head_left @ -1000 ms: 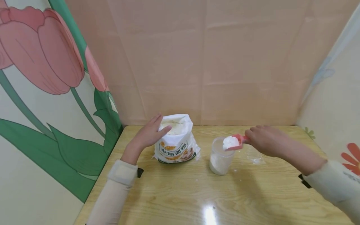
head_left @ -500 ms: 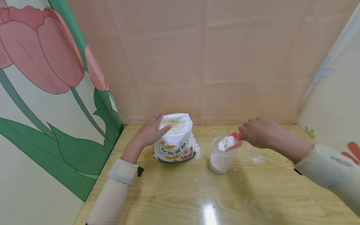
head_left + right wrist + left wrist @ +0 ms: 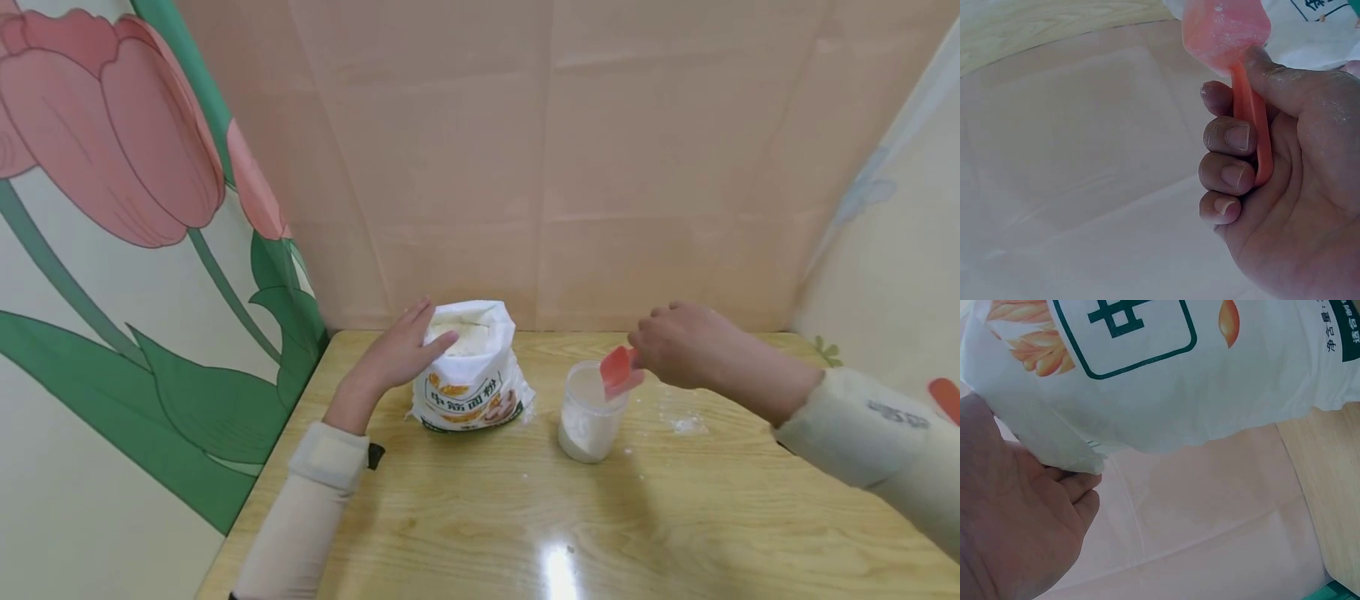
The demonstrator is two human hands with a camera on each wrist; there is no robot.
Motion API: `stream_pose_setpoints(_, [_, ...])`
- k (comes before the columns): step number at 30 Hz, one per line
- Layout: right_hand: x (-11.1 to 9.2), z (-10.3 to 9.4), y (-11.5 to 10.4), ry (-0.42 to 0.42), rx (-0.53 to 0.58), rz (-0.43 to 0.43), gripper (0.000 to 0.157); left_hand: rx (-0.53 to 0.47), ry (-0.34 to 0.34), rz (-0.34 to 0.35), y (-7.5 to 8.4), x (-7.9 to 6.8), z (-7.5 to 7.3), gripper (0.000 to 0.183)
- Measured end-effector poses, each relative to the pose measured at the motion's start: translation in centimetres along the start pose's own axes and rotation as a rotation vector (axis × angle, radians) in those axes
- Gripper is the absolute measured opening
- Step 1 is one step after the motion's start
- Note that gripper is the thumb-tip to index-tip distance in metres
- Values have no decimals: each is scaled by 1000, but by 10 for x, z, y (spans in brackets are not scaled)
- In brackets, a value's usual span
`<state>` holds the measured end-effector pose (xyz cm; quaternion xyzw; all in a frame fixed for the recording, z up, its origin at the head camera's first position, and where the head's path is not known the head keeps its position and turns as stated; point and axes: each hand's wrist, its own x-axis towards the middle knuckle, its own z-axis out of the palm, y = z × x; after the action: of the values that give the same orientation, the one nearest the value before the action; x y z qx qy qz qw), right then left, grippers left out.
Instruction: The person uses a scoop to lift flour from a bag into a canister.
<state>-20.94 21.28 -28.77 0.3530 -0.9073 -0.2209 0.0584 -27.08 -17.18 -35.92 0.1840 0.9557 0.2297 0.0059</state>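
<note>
A white flour bag stands upright with its top gaping, pale flour inside. My left hand holds it by the left rim, thumb across the front edge and fingers along the outer side. In the left wrist view, fingertips show at the edge of the bag. My right hand grips a small pink scoop, tilted over the mouth of a clear plastic cup. White flour lies in the cup. The right wrist view shows fingers curled round the scoop's handle, dusted with flour.
The wooden table carries specks of spilled flour right of the cup. A pinkish cloth hangs behind its far edge. A wall with painted tulips stands at the left.
The scoop has shifted slightly left and tipped over the cup, and the heap of flour has left it. Flour stands higher in the cup. The left hand stays at the bag.
</note>
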Motion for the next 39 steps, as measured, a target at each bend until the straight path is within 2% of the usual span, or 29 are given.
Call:
stream_pose_setpoints(5, [0, -5, -1, -47, 23, 27, 31, -6, 3, 6, 0, 0, 0, 94])
stream_pose_setpoints(21, [6, -13, 10, -3, 122, 43, 28, -31, 2, -4, 3, -1, -1, 89])
stream_pose_setpoints(31, [25, -26, 11, 50, 214, 70, 28, -26, 14, -2, 2, 1, 1, 90])
stream_pose_setpoints(39, [46, -45, 8, 54, 210, 70, 28, -27, 14, -10, 4, 0, 0, 91])
